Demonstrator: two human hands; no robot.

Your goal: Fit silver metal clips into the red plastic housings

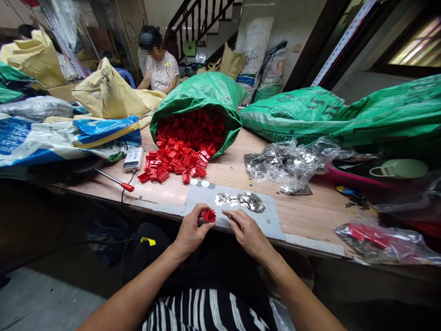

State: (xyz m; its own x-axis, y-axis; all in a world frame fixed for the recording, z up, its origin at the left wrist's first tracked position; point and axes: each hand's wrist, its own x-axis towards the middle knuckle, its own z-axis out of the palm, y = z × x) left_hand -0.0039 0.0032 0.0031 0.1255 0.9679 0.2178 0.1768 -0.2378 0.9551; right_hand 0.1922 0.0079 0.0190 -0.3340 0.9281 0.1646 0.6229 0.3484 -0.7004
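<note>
**A:** Far left?

**B:** Blue-and-white woven sack [41, 138] on the tabletop [310, 216]. Then a red-handled screwdriver [119, 182] and a white power bank [133, 158] with a cable, probably the tabletop edge for easy reach. A co-worker [158, 64] sits at the back, apart from all this.

**A:** Middle?

**B:** Green woven sack [196, 94] lying on its side, mouth toward the person, red plastic parts [179, 156] spilling out. Looks laid that way so parts slide out within reach.

**A:** Hands?

**B:** Left hand [189, 231] is curled closed, fingers and thumb pinching one red plastic part [208, 215] just above the tabletop edge, turned toward the right hand.

**A:** Right one?

**B:** Right hand [247, 234] is nearly closed, fingertips apparently pinching a small metal piece [224, 213] right beside the red part. Too small to tell exactly what it is. Both hands work over a grey mat [272, 220] holding loose silver metal pieces [239, 201], likely spread thin for easy picking.

**A:** Far right?

**B:** Clear plastic bag of silver pieces [285, 165], then a clear bag with red contents [382, 241] at the tabletop corner.
</note>
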